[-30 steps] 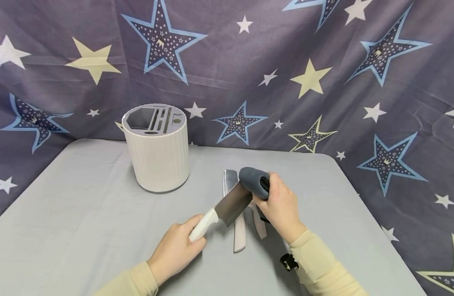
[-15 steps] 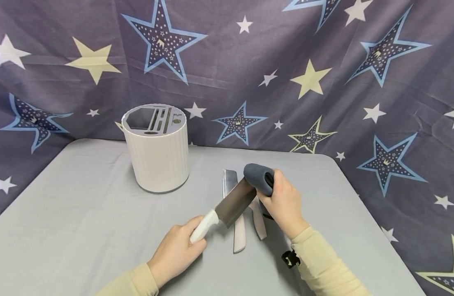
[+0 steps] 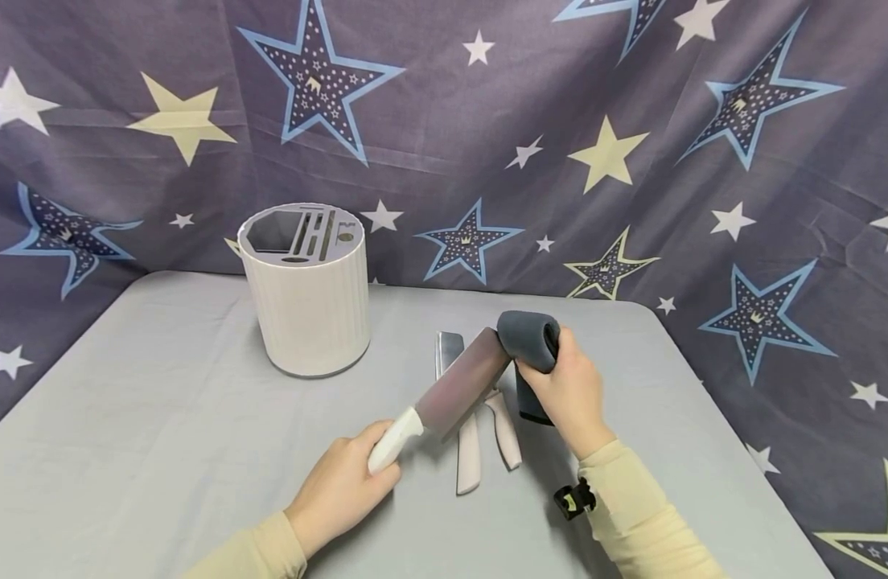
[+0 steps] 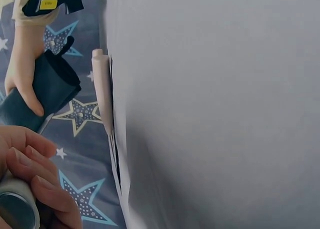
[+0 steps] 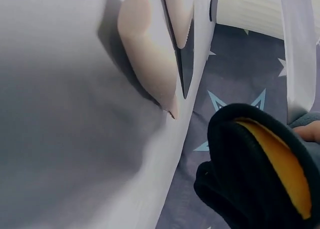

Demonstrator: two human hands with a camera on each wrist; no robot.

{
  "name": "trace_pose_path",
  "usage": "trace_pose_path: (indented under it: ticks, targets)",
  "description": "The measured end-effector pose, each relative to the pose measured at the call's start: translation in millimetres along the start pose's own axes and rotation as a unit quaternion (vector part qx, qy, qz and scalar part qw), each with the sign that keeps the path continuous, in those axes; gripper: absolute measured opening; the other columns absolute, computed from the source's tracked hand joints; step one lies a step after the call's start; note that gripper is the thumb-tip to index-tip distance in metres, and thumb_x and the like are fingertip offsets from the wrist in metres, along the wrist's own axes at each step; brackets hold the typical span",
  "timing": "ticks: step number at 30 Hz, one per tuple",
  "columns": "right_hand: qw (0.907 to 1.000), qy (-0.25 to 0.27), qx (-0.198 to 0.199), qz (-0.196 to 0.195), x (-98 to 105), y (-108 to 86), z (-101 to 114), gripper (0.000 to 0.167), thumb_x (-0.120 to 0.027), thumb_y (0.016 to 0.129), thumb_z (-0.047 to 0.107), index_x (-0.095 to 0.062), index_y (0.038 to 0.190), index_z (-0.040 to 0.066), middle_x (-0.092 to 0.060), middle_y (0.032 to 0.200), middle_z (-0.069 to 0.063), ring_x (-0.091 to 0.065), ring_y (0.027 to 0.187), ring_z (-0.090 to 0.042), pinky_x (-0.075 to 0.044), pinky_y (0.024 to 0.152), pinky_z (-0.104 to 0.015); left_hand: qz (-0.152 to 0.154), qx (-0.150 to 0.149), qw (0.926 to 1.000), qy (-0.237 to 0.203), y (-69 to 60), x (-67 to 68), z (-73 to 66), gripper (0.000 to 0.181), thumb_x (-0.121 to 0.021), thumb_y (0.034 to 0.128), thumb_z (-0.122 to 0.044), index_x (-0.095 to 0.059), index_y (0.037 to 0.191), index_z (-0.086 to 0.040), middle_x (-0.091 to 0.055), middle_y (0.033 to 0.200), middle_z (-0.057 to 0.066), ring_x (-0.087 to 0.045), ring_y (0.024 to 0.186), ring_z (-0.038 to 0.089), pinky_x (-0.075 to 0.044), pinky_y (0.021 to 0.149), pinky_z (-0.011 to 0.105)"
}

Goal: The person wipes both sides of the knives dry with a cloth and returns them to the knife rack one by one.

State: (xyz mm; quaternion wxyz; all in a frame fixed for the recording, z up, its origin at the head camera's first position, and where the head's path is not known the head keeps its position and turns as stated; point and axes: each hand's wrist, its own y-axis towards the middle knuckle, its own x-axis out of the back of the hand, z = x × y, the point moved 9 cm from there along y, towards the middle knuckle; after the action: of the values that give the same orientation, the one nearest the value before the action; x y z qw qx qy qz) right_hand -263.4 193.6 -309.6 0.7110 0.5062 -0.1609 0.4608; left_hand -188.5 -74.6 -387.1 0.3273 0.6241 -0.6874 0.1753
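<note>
My left hand [image 3: 343, 490] grips the white handle of a cleaver [image 3: 464, 386], its broad blade slanting up and away to the right. With my right hand [image 3: 574, 394] I pinch a folded dark grey cloth [image 3: 527, 338] that wraps the far end of the blade. The right wrist view shows a yellow inner side in that cloth [image 5: 245, 164], with the blade [image 5: 300, 49] beyond it. Beneath the cleaver, a knife with a pale handle [image 3: 469, 458] lies on the table. Beside it lies a smaller pale-handled tool [image 3: 503, 430], its far end hidden.
A round white knife block [image 3: 306, 310] with slots in its top stands at the back left of the grey-covered table [image 3: 162, 450]. Behind the table hangs a dark curtain [image 3: 444, 121] with stars. A black strap device [image 3: 576, 498] sits at my right wrist.
My right hand and the cloth have slid up and right along the blade to its far end, baring more of it. My left hand has stayed nearly still.
</note>
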Motion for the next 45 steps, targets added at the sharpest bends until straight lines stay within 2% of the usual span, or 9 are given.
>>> trace_pose_path:
  ticks: [7,12,19,24,27,32,37,40,45]
  targets:
    - [0.9974,0.042,-0.057,0.014,-2,0.2,-15,0.058,-0.082,0.079,0.023,-0.053,0.122,-0.004,-0.068,0.098,-0.031,-0.068,0.084,-0.047,-0.052,0.074,-0.057,0.003,0.011,0.9999,0.01,0.8,0.6,4.0,0.038,-0.066,0.0773,-0.009,-0.067,0.114,-0.02,-0.048,0.057,-0.012,-0.04,0.05,0.004,-0.037,0.051,0.023]
    - [0.9902,0.067,-0.114,0.045,-8,-1.1,-26,0.06,-0.079,0.083,0.03,-0.051,0.126,-0.002,-0.067,0.106,-0.031,-0.067,0.091,-0.045,-0.052,0.078,-0.055,0.005,0.016,0.9998,0.008,0.0,1.2,4.1,0.037,-0.066,0.0778,-0.01,-0.067,0.112,-0.022,-0.048,0.056,-0.013,-0.04,0.049,0.004,-0.036,0.049,0.024]
    - [0.9649,0.142,-0.204,0.085,-18,-7.0,-44,0.07,-0.076,0.086,0.033,-0.043,0.138,0.0,-0.059,0.124,-0.028,-0.06,0.109,-0.041,-0.048,0.091,-0.053,0.002,0.015,0.9998,0.011,-2.3,2.0,3.5,0.035,-0.066,0.0776,-0.01,-0.068,0.11,-0.023,-0.048,0.056,-0.013,-0.04,0.049,0.004,-0.036,0.049,0.024]
    - [0.9417,0.196,-0.257,0.092,-26,-12.1,-57,0.067,-0.076,0.085,0.032,-0.044,0.135,0.0,-0.057,0.124,-0.022,-0.059,0.104,-0.035,-0.049,0.089,-0.044,-0.001,0.011,0.9999,0.005,-3.3,3.1,1.9,0.035,-0.066,0.077,-0.01,-0.067,0.109,-0.025,-0.047,0.056,-0.014,-0.04,0.05,0.003,-0.036,0.05,0.023]
    - [0.917,0.25,-0.293,0.105,-35,-16.9,-63,0.064,-0.076,0.086,0.032,-0.044,0.134,0.003,-0.055,0.122,-0.016,-0.061,0.094,-0.024,-0.05,0.082,-0.033,0.002,0.011,0.9999,0.0,-3.8,2.7,0.7,0.036,-0.066,0.077,-0.01,-0.067,0.109,-0.025,-0.047,0.057,-0.015,-0.04,0.05,0.002,-0.036,0.05,0.023]
    - [0.8611,0.353,-0.347,0.118,-49,-26.5,-68,0.061,-0.076,0.087,0.032,-0.045,0.133,0.007,-0.059,0.109,-0.004,-0.064,0.079,-0.009,-0.054,0.073,-0.024,0.009,0.013,0.9998,-0.01,-4.3,1.6,-0.2,0.036,-0.066,0.0769,-0.01,-0.067,0.109,-0.025,-0.048,0.057,-0.014,-0.04,0.05,0.002,-0.037,0.051,0.022]
    - [0.8112,0.432,-0.376,0.117,-57,-32.2,-66,0.054,-0.076,0.088,0.029,-0.047,0.129,0.008,-0.065,0.093,0.005,-0.068,0.075,-0.01,-0.057,0.074,-0.028,0.013,0.019,0.9996,-0.019,-4.0,1.7,-0.1,0.035,-0.066,0.0774,-0.009,-0.067,0.109,-0.025,-0.047,0.057,-0.013,-0.039,0.049,0.002,-0.037,0.05,0.022]
    - [0.7793,0.477,-0.391,0.113,-61,-34.4,-64,0.051,-0.073,0.09,0.028,-0.046,0.13,0.011,-0.066,0.092,0.006,-0.069,0.076,-0.01,-0.057,0.075,-0.029,0.013,0.02,0.9995,-0.023,-3.8,1.9,-0.2,0.035,-0.065,0.0776,-0.009,-0.067,0.108,-0.026,-0.046,0.056,-0.013,-0.038,0.049,0.001,-0.036,0.05,0.022]
    - [0.7322,0.529,-0.415,0.108,-67,-37.8,-60,0.044,-0.066,0.094,0.038,-0.048,0.127,0.015,-0.067,0.091,0.009,-0.066,0.08,-0.007,-0.054,0.077,-0.025,0.013,0.016,0.9995,-0.025,-4.3,1.6,-1.9,0.034,-0.065,0.0776,-0.009,-0.067,0.108,-0.025,-0.046,0.056,-0.013,-0.038,0.049,0.001,-0.037,0.05,0.022]
